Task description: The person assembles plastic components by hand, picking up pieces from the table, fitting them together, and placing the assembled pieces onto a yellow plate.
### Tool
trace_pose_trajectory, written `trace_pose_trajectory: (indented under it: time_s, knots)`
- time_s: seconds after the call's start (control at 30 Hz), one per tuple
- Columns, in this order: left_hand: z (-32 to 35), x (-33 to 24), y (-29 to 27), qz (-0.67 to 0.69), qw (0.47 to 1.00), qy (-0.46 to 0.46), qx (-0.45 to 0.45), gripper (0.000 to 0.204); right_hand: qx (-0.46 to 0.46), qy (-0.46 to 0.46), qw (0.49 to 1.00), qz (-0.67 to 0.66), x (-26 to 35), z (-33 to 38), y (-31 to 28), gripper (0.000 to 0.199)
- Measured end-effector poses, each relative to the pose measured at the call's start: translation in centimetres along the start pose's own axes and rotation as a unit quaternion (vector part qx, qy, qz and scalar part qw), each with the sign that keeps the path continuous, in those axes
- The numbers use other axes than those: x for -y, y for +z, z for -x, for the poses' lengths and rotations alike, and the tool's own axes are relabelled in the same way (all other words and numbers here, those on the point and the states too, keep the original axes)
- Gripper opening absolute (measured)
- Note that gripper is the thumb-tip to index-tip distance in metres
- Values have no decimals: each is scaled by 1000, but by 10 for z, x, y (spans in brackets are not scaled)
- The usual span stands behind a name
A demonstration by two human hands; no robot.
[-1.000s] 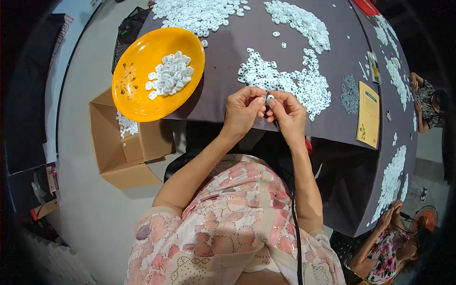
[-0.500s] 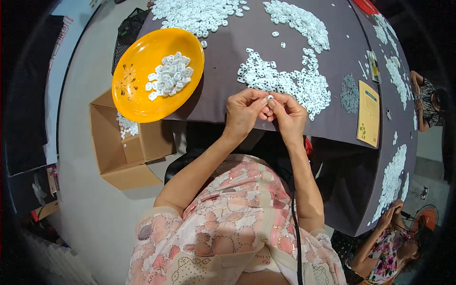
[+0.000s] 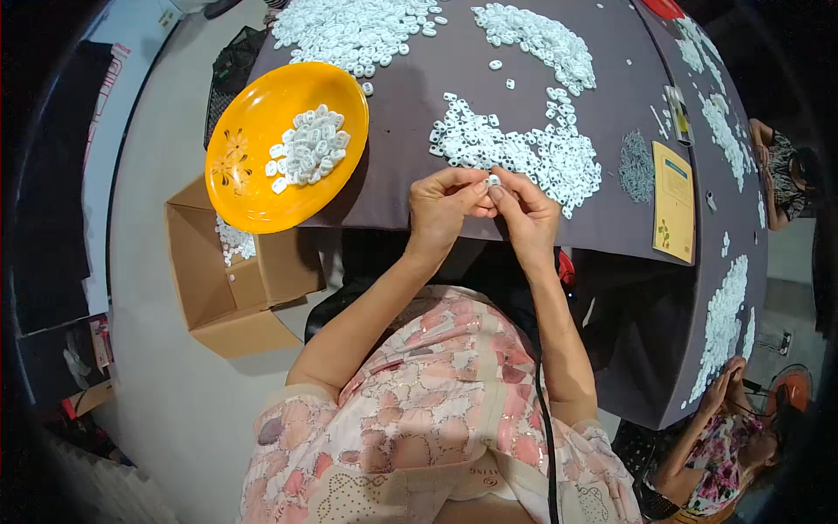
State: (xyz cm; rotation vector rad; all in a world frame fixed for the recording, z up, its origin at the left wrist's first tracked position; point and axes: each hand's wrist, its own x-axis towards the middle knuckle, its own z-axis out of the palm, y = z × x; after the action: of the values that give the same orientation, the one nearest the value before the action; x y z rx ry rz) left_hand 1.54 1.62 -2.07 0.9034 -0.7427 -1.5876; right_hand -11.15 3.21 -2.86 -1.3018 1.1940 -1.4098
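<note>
Above the table's front edge, my left hand (image 3: pixel 436 214) and my right hand (image 3: pixel 531 223) meet fingertip to fingertip. Between their pinched thumbs and fingers is a small white plastic piece (image 3: pixel 494 181), mostly covered. Just beyond my fingers spreads a pile of small white pieces with dark centres (image 3: pixel 559 162). To the left, an orange oval dish (image 3: pixel 253 205) with a flower pattern holds a heap of white oval plastic pieces (image 3: pixel 312 144). More white pieces form a large pile (image 3: pixel 349 35) at the far left and another (image 3: pixel 541 44) at the far middle.
Right of the piles, a heap of small grey parts (image 3: pixel 636 166) lies beside a yellow booklet (image 3: pixel 672 201) on the grey tablecloth (image 3: pixel 410 113). An open cardboard box (image 3: pixel 209 288) with white pieces stands below the dish. Two other people sit along the right side, near more white piles.
The view has shifted slightly. Both hands stay together, and the small white piece between them has been turned a little.
</note>
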Motion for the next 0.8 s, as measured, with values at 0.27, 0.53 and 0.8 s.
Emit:
trace_pose_trajectory:
  time_s: [0.27,0.53,0.8]
  knots:
    - [5,0,2,-48,999,5,2,10,5,52,998,-22,4,4,-4,22]
    - [1,3,-9,-132,990,10,53,14,105,-112,944,293,28,-2,-22,20]
    - [2,7,-2,-339,932,98,77,13,113,-197,911,345,16,-2,-29,18]
